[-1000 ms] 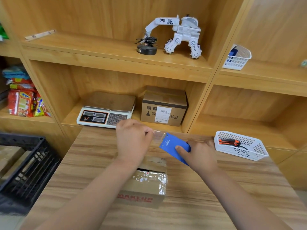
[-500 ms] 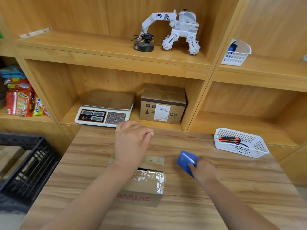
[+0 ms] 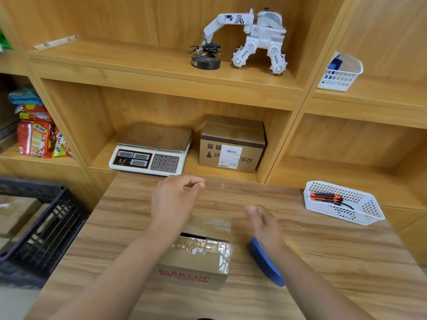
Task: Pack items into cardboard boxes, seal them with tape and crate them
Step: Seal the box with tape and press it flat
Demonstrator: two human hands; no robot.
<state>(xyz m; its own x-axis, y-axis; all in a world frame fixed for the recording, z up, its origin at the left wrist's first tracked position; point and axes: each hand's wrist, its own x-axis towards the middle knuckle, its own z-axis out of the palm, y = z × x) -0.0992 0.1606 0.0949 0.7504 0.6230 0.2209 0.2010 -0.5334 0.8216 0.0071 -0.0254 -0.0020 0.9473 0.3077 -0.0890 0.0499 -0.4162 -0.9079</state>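
Left fingers [image 3: 194,184] curled, thumb tip against forefinger; can't tell if anything's pinched. Left hand [image 3: 173,202] hovers over far end of the cardboard box [image 3: 196,262]. Right fingers [image 3: 253,211] loose, blurred, gripping nothing. Right hand [image 3: 264,225] is just right of the box, blue tape dispenser [image 3: 265,265] flat on the worktop [image 3: 323,262] under its wrist. Box sits lower centre, clear tape [image 3: 203,247] across its top. Black crate [image 3: 34,227] lower left, white basket [image 3: 342,204] right.
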